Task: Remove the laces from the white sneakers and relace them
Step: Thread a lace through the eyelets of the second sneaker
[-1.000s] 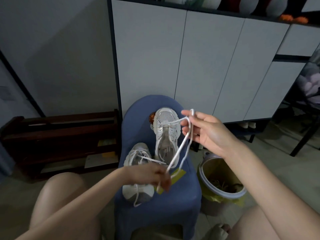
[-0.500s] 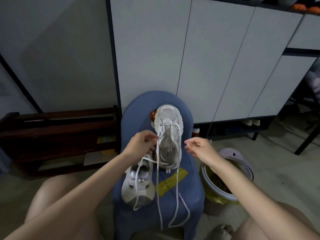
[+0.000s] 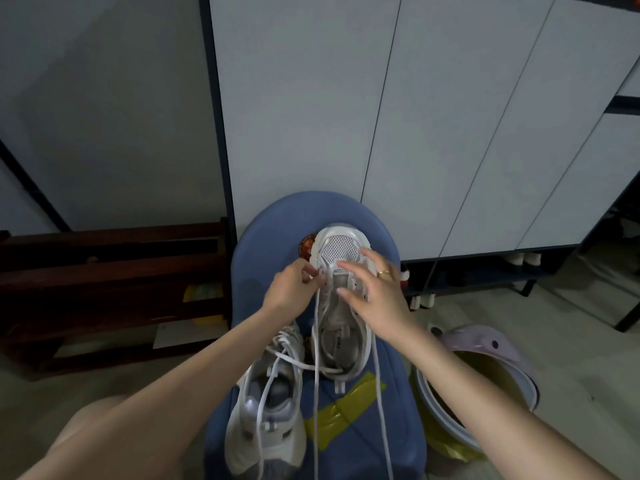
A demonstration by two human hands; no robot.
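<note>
Two white sneakers lie on a blue stool. The far sneaker points its toe away from me. My left hand pinches its white lace at the left eyelets near the toe. My right hand rests over the right side of the same shoe with fingers spread and fairly straight. Both lace ends hang down over the stool's front. The near sneaker lies at the front left, its lace loose across its tongue.
A strip of yellow tape is stuck on the stool seat. A lined waste bin stands on the floor to the right. A dark wooden rack is at left, white cabinet doors behind. My bare knee is lower left.
A second ago both hands held the lace up in the air; they have since let it hang and moved forward onto the far sneaker's toe end. The camera has moved closer.
</note>
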